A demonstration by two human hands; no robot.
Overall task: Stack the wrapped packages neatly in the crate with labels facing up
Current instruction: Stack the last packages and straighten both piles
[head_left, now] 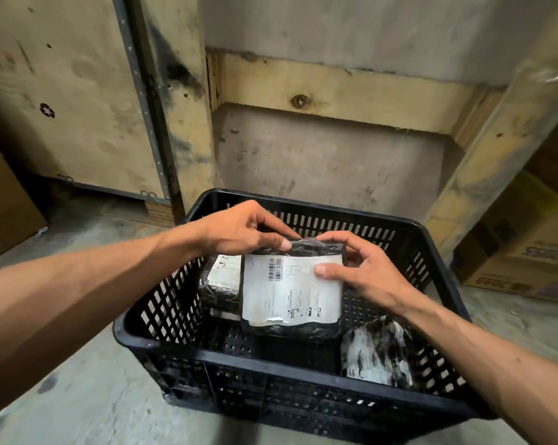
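Note:
A black slotted plastic crate [187, 340] stands on the concrete floor. Over its middle I hold a black-wrapped package [292, 295] with a white barcode label facing up. My left hand [242, 231] pinches its far top edge. My right hand [364, 271] grips its right top corner, thumb on the label. Inside the crate at the left lies a labelled package [223, 277], label up, on top of another one. At the right front a third package [378, 351] leans against the crate wall, wrapped in shiny black and white film.
Wooden shipping crates [319, 91] and plywood panels stand close behind the crate. A cardboard box [521, 252] sits on the floor at the right, another [4, 203] at the left edge. Bare concrete floor [94, 380] lies in front left.

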